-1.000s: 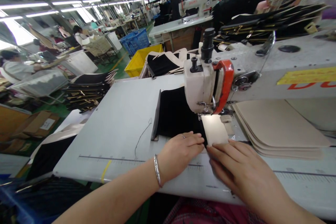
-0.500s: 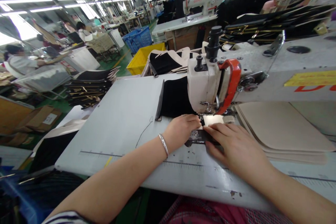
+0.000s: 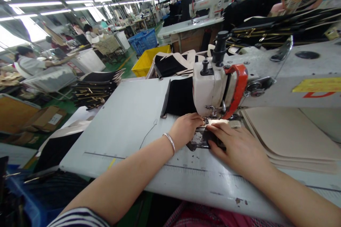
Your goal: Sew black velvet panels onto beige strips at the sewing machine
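A black fabric panel [image 3: 179,96] with a grey edge strip lies under the head of the sewing machine [image 3: 209,87]. My left hand [image 3: 188,127], wearing a silver bangle, is closed at the panel's near end, fingers pressed together just left of the presser foot. My right hand [image 3: 238,145] lies with outstretched fingers on a small cream piece [image 3: 217,122] under the needle area, its thumb apart by the metal plate [image 3: 201,138]. The needle tip and the fabric edges between my fingers are hidden.
Cream panels [image 3: 290,131] are stacked under the machine arm. A loose thread [image 3: 149,133] lies on the white table [image 3: 125,113]. Behind the table are a yellow crate [image 3: 149,60] and black-and-cream pieces [image 3: 173,64]. Several people work at other stations.
Less of the cream piece shows by my right fingers, and the black panel's near edge sits slightly farther back. Both hands stay by the needle. The whole view has shifted a little.
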Tool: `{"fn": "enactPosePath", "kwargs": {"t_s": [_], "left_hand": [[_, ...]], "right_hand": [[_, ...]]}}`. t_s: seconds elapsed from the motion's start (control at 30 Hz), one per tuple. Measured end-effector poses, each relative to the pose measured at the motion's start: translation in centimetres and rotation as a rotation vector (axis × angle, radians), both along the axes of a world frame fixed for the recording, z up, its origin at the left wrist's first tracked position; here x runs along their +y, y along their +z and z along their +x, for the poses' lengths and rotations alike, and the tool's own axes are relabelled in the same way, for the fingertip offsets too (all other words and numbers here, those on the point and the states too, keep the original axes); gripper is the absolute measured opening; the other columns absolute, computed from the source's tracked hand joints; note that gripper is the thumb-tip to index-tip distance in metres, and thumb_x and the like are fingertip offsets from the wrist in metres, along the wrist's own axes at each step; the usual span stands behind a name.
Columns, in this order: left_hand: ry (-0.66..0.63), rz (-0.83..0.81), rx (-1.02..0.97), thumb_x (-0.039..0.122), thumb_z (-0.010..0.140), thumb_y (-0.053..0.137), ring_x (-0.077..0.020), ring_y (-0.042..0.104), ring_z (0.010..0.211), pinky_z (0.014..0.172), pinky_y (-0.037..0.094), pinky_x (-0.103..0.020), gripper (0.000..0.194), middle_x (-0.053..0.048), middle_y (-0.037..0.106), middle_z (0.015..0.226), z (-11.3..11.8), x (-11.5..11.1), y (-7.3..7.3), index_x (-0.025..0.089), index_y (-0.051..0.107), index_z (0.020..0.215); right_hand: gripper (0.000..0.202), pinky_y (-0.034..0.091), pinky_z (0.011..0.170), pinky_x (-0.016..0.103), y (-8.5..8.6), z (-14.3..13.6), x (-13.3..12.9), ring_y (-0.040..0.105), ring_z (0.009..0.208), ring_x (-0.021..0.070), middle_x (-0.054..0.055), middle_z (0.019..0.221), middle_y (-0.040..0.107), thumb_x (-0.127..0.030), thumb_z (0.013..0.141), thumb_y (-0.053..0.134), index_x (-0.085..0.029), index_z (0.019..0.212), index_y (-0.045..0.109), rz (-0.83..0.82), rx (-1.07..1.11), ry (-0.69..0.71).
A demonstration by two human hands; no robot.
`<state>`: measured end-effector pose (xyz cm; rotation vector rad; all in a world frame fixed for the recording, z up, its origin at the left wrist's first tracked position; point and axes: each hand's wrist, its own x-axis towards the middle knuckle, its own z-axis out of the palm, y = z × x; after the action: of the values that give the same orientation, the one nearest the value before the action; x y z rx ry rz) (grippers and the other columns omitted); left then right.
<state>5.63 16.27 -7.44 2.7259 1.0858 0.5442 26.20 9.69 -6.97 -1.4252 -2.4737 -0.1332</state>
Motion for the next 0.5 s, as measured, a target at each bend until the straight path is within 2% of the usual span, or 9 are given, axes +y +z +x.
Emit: {"fn": "enactPosePath", "kwargs": {"t_s": [0.3, 0.5], "left_hand": [[0.031, -0.024, -0.002, 0.007, 0.088, 0.052, -0.0181, 0.063, 0.103, 0.096, 0.05, -0.03, 0.023, -0.005, 0.068, 0.108, 0.4, 0.0, 0.5, 0.017, 0.07, 0.099], [0.047, -0.088, -0.176, -0.001, 0.08, 0.048, -0.015, 0.064, 0.097, 0.09, 0.052, -0.027, 0.034, -0.003, 0.069, 0.102, -0.3, -0.2, 1.2, 0.018, 0.07, 0.097]], "right_hand": [[0.043, 0.04, 0.09, 0.049, -0.2, -0.2, 0.2, 0.054, 0.104, 0.0299, 0.011, 0.121, 0.06, -0.036, 0.093, 0.046, -0.017, 0.131, 0.054, -0.043, 0.08, 0.003], [0.037, 0.041, 0.094, 0.043, 0.5, -0.6, -0.4, 0.053, 0.107, 0.0262, 0.007, 0.118, 0.062, -0.031, 0.091, 0.05, -0.02, 0.125, 0.058, 0.015, 0.109, -0.006]]}}
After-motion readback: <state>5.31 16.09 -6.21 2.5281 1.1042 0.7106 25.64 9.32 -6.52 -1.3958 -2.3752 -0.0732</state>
